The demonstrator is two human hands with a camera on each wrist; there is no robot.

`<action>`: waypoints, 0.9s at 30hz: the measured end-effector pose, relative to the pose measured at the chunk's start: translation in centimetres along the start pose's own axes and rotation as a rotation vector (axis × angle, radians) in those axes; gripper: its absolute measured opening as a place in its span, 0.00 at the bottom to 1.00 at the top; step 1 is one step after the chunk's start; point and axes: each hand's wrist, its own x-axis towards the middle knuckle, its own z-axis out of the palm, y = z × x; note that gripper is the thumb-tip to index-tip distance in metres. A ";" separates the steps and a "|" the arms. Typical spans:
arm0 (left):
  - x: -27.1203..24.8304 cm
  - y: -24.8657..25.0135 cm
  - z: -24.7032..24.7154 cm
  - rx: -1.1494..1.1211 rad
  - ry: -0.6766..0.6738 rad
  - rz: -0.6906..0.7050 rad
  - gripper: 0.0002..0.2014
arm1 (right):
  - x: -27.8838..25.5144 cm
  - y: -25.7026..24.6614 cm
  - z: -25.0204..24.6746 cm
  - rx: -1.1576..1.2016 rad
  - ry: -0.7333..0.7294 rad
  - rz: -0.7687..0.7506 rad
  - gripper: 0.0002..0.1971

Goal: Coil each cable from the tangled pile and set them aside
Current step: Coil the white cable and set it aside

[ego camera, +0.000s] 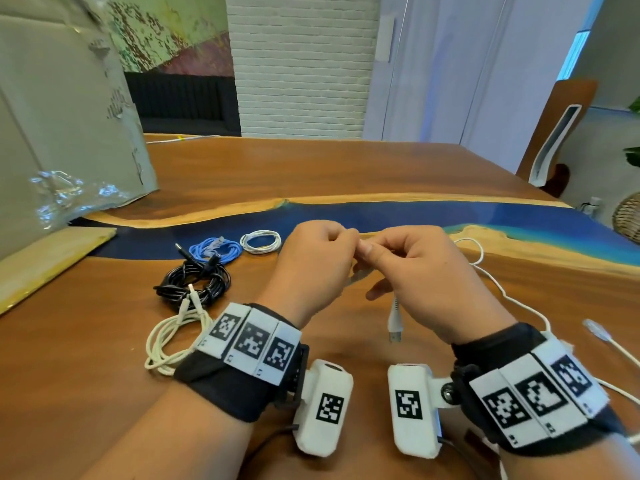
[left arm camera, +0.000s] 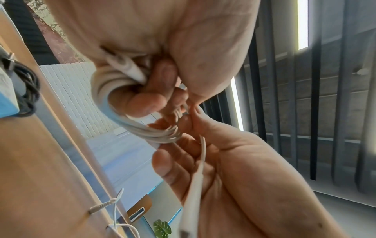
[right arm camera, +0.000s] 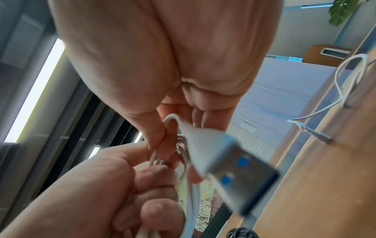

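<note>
Both hands meet above the middle of the wooden table. My left hand (ego camera: 322, 251) curls round a small coil of white USB cable (left arm camera: 114, 106), whose loops wrap over its fingers. My right hand (ego camera: 408, 258) pinches the same cable's free end beside the coil; the USB plug (ego camera: 395, 323) dangles below it and looms large and blurred as the plug (right arm camera: 240, 170) in the right wrist view. Coiled cables lie at the left: a blue one (ego camera: 216, 249), a small white one (ego camera: 260, 242), a black one (ego camera: 194, 284) and a cream one (ego camera: 173, 336).
A loose white cable (ego camera: 512, 299) trails over the table on the right, with a clear network plug (ego camera: 597, 330) near the right edge. A large cardboard sheet with plastic wrap (ego camera: 62, 140) leans at the left. A chair (ego camera: 554, 133) stands at the far right.
</note>
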 end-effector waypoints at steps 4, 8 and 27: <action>0.3 -0.5 -0.1 -0.042 -0.024 0.017 0.04 | 0.1 0.4 -0.2 0.010 0.053 -0.004 0.15; 0.3 -0.6 -0.4 0.027 -0.112 0.042 0.06 | 0.4 0.9 -0.6 0.187 0.126 0.086 0.16; 0.3 0.5 -1.5 -0.666 -0.130 -0.019 0.10 | 0.4 1.2 -1.5 -0.064 0.098 0.078 0.09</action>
